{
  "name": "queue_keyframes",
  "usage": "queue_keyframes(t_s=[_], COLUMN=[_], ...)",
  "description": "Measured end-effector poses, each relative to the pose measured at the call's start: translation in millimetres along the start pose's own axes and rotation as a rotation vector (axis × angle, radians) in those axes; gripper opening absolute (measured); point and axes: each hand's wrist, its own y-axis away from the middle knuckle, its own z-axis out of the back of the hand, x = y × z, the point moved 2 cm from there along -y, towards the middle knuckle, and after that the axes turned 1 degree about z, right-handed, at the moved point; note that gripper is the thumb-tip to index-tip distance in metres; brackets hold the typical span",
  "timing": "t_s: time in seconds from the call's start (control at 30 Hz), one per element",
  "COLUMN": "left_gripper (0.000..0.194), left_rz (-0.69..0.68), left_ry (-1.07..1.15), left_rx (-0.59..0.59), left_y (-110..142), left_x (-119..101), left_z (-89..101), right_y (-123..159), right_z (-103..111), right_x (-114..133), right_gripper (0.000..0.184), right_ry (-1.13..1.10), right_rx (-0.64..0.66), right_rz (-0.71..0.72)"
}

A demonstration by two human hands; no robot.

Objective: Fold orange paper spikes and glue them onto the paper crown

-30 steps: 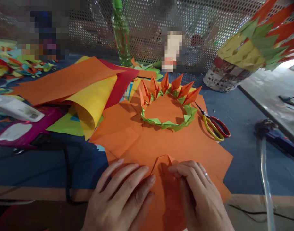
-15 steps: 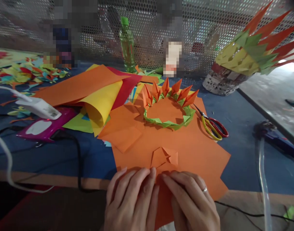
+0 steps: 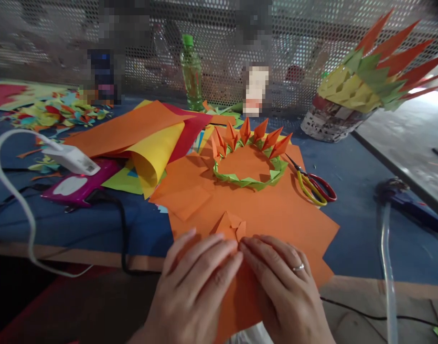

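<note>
A small folded piece of orange paper (image 3: 226,224) lies on larger orange sheets (image 3: 276,215) at the table's front edge. My left hand (image 3: 200,272) curls over its left and near side, the fingers slightly apart and the thumb near the index finger. My right hand (image 3: 281,277), with a ring, has its fingertips closed at the paper's near right side, almost touching the left fingertips. The fingers hide the near part of the fold. Beyond sits a green paper ring (image 3: 247,182) with several orange folded points (image 3: 261,129) along its far side.
Scissors (image 3: 317,188) with red and yellow handles lie right of the ring. A magenta power strip (image 3: 80,186) with a white plug (image 3: 73,159) and cables lies left. Coloured sheets (image 3: 157,148), a green bottle (image 3: 191,76), a paper-covered pot (image 3: 333,110) and a blue tool (image 3: 412,203) stand or lie around.
The small paper has been turned and refolded, its peak now further left. Both hands moved closer together over its near side. The camera view shifted, so the power strip appears further right.
</note>
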Motion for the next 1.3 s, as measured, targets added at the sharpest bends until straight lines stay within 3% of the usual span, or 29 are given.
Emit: queue_keyframes(t_s=[0.27,0.47,0.7,0.8,1.03,1.3], left_gripper=[0.036,0.03,0.02,0.027,0.047,0.031], left_rz=[-0.014,-0.037,0.003,-0.052,-0.146,-0.211], left_ry=[0.14,0.211,0.224,0.194,0.153,0.191], left_rx=[0.038,0.243,0.199,0.214,0.395,0.185], left_y=[1.4,-6.5,-9.7,-10.5,-10.8,-10.0], left_x=[15.7,24.9,20.1,16.5,22.4,18.8], left_z=[5.2,19.3,10.8,11.1,20.1,8.6], right_y=[-6.5,-3.1,-2.4,-2.4,0.9,-5.6], right_z=[5.7,8.9,10.8,11.6,12.4,15.7], right_x=[-3.5,-7.6,-12.4,-14.2,-20.3,-21.8], right_gripper=[0.033,0.033,0.033,0.033,0.032,0.03], right_ry=[-0.051,-0.051,-0.098,-0.101,-0.118,-0.118], right_rx=[-0.071,-0.062,-0.08,-0.076,-0.091,-0.105], right_rz=[-0.032,-0.023,0.042,0.055,0.106,0.12])
